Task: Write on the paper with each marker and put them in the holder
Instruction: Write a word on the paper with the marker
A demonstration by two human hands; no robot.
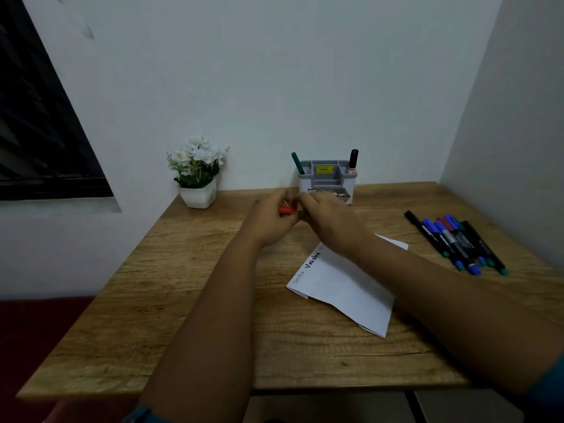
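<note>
**Both Hands on the Red Marker, Above the Desk**

The left hand [271,221] and the right hand [329,218] meet above the middle of the wooden desk [183,300], just in front of the holder [328,181]. The left grip is curled round a red marker [287,211], whose red end shows between the fingers. The right hand's fingers are bent toward the same marker at the point where the two hands touch — motion blur hides the fingertips, so whether the right grip is closed on the marker or on its cap cannot be told.

The holder is a grey compartmented box standing at the back edge of the desk, against the wall. A green marker [297,163] leans in its left compartment; a black-capped marker [353,161] stands upright in its right compartment.

The paper [345,288] is a folded white sheet lying flat on the desk, under and beside the right forearm. Two handwritten words run along its left edge — one in green, one in black.

The remaining markers [457,242] lie in a loose cluster on the right side of the desk, well apart from the hands. Blue, black, red and green caps are visible among them.

A white pot of white flowers [198,175] stands at the back left corner of the desk.
</note>
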